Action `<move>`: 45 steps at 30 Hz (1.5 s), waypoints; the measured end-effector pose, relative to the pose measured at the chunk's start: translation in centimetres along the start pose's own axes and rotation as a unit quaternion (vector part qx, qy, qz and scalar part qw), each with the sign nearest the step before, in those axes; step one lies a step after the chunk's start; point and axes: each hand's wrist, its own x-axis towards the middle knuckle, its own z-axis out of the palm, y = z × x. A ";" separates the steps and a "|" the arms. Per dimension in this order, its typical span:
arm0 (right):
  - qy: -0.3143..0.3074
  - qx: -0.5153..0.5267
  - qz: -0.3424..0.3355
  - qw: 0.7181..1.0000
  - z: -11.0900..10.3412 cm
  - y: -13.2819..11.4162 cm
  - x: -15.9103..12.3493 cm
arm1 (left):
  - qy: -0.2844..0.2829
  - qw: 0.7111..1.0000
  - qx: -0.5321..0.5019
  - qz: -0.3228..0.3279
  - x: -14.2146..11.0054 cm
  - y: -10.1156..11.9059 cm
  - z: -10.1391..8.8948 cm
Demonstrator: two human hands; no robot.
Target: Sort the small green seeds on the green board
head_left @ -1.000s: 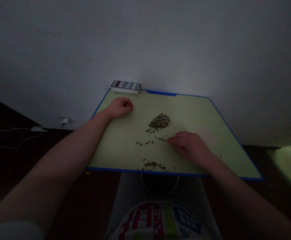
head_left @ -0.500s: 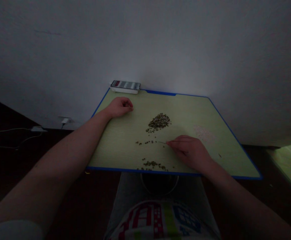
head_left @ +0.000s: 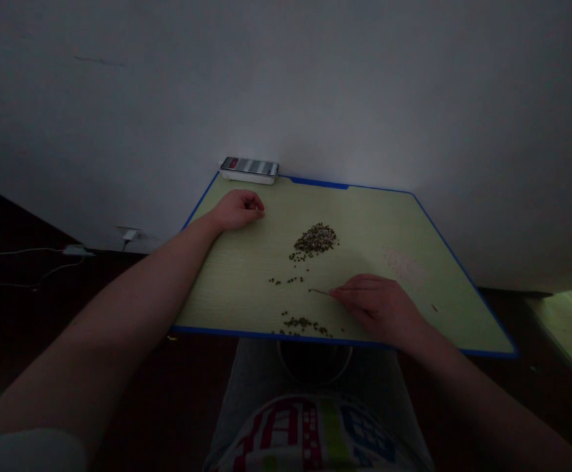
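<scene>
right hand [head_left: 377, 307] pinches a thin tool [head_left: 320, 291], long axis running leftward from the fingertips, its tip between the pile [head_left: 316, 240] beyond and the near scatter [head_left: 303, 323]; left hand [head_left: 241, 210], loosely curled, contents unclear, lies farther off, near the phone [head_left: 250, 167].

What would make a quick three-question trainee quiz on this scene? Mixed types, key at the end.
1. What does the right hand hold?
A) a cup
B) a thin tool
C) a cloth

2. True or false: the left hand is nearer to the phone than the right hand is.

3. Fill in: as the camera sees it, the pale patch lies to the ____ of the largest dark pile.

Key: 1: B; 2: true; 3: right
</scene>
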 end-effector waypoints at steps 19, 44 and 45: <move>0.018 -0.071 0.005 0.997 2.6 -5.7 0.1 | -0.001 1.000 0.000 -0.016 -0.1 0.5 -0.2; -0.028 -0.179 0.043 0.983 3.9 -5.3 2.0 | -0.003 1.000 -0.022 -0.020 -0.2 0.8 -0.2; -0.031 -0.182 0.047 0.982 4.0 -5.3 2.2 | -0.002 0.999 -0.024 -0.021 -0.2 0.8 -0.2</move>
